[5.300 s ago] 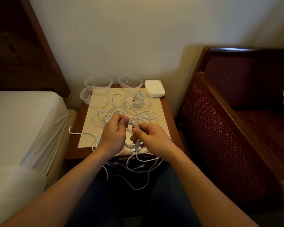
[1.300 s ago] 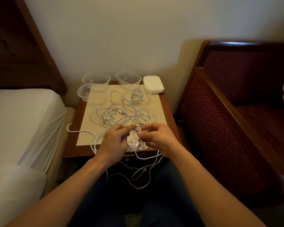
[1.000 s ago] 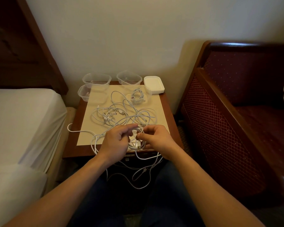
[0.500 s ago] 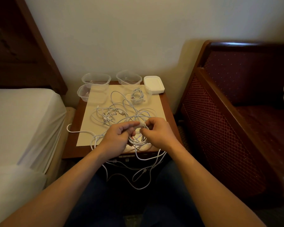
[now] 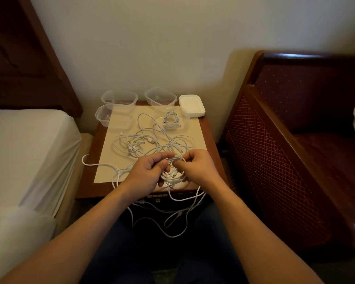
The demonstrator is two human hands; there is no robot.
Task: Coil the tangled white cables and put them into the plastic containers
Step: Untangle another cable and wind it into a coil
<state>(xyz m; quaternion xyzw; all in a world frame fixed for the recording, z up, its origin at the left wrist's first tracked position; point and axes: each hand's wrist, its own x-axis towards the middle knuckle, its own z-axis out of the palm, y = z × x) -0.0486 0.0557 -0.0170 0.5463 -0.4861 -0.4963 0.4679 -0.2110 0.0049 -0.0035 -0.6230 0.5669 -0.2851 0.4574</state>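
Observation:
A tangle of white cables (image 5: 150,143) lies on a cream mat (image 5: 115,156) on a small wooden nightstand (image 5: 90,181). My left hand (image 5: 147,173) and my right hand (image 5: 195,167) both grip a small coil of white cable (image 5: 173,176) near the front edge. Loose cable ends (image 5: 176,220) hang over the edge toward my lap. A clear container (image 5: 170,121) at the back holds one coiled cable. Three clear plastic containers (image 5: 119,98) (image 5: 160,96) (image 5: 103,116) with nothing visible inside stand at the back left.
A stack of white lids (image 5: 192,105) sits at the nightstand's back right corner. A bed with white sheets (image 5: 25,156) is on the left. A dark red wooden armchair (image 5: 285,140) stands on the right. A pale wall is behind.
The coil between my hands has grown by more loops. My hands have moved closer together around it and slightly farther onto the mat. The camera shifted a little.

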